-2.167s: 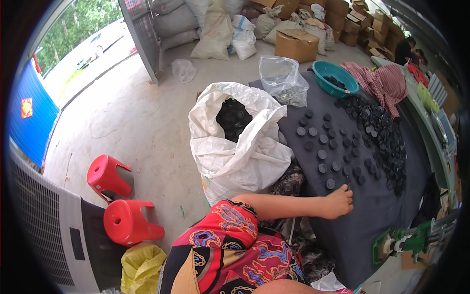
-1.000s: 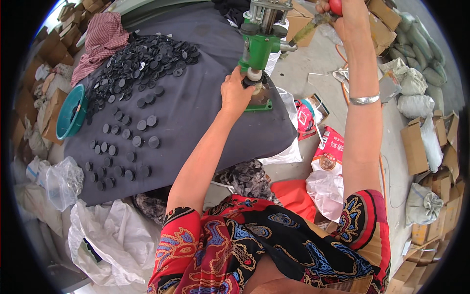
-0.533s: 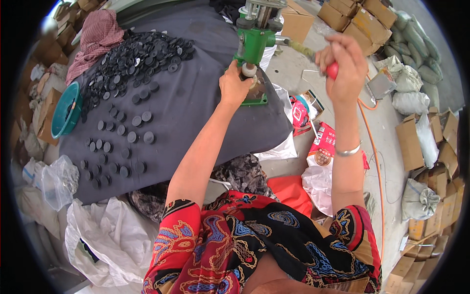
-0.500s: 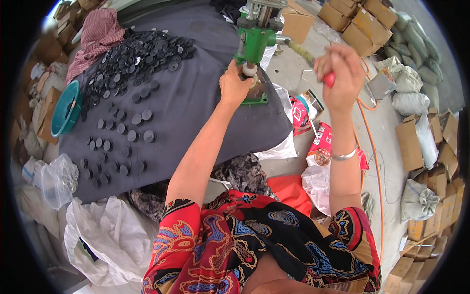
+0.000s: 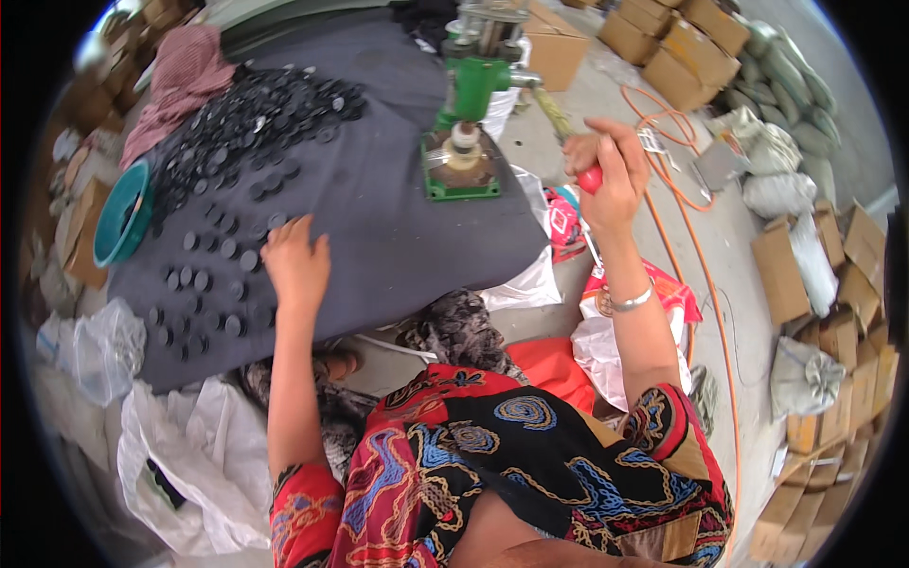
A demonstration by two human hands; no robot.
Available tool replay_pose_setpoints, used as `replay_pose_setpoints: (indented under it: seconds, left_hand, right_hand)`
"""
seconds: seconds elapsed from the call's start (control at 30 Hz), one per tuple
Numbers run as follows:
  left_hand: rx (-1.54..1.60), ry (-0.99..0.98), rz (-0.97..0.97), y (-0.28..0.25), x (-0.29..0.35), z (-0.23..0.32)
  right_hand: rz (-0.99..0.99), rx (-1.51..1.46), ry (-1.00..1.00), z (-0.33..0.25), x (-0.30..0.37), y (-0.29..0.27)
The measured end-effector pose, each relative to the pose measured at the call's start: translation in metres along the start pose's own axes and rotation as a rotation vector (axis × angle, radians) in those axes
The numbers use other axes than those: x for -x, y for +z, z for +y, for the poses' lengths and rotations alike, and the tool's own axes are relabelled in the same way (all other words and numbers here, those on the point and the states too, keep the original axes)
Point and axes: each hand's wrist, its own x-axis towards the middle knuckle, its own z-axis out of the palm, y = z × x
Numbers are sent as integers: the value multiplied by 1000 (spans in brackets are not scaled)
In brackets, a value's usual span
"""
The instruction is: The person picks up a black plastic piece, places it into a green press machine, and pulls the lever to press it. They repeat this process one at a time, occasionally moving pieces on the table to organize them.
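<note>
My left hand is over the grey cloth-covered table, its fingertips at the loose black round caps and its thumb apart. No cap shows in it, though the fingers hide the spot beneath. My right hand is wrapped round the red knob of a lever with a yellowish wrapping. That lever belongs to a green hand press at the table's far right. A pale round die hangs under the press, above its green base.
A heap of black caps lies at the far left beside a checked cloth. A teal basin stands at the left edge. An orange hose crosses the floor on the right, with cardboard boxes beyond.
My left hand has left the press and moved left and nearer to the loose caps. The right hand, still on the knob, has come lower and slightly left.
</note>
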Motion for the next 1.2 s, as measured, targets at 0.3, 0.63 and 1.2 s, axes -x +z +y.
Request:
replay_pose_setpoints:
  seconds: [0.3, 0.63, 1.2]
  left_hand:
    - [139, 1, -22, -8, 10, 22]
    - [167, -43, 29, -13, 15, 16]
    - [310, -74, 75, -11, 27, 10]
  right_hand:
    - [-35, -180, 22, -22, -41, 6]
    - [85, 4, -150, -20, -55, 14]
    - [-319, -9, 117, -47, -105, -10]
